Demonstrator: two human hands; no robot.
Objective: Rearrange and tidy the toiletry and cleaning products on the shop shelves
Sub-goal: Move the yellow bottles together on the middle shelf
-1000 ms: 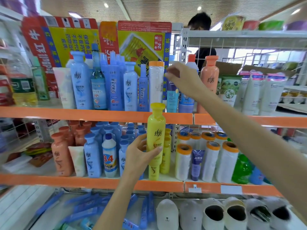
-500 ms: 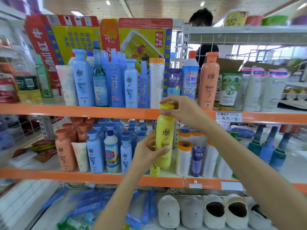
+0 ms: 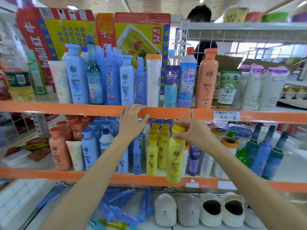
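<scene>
Since half a second ago, left hand (image 3: pixel 132 120) has let go of the yellow bottle (image 3: pixel 175 156) and gone up to 12 o'clock, fingers curled over the orange shelf edge (image 3: pixel 166 112). Right hand (image 3: pixel 192 133) pinches the bottle's cap, the bottle hanging before the middle shelf, at 3 o'clock of the yellow row (image 3: pixel 157 146).

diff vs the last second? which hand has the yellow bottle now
The tall yellow plastic bottle changed hands: the left hand let go of its body and moved up to the orange front edge of the upper shelf, fingers hooked over it. The right hand, which came down from the upper shelf, now grips the bottle at its cap, holding it in front of the middle shelf edge. The shelved bottles stayed in place.
</scene>
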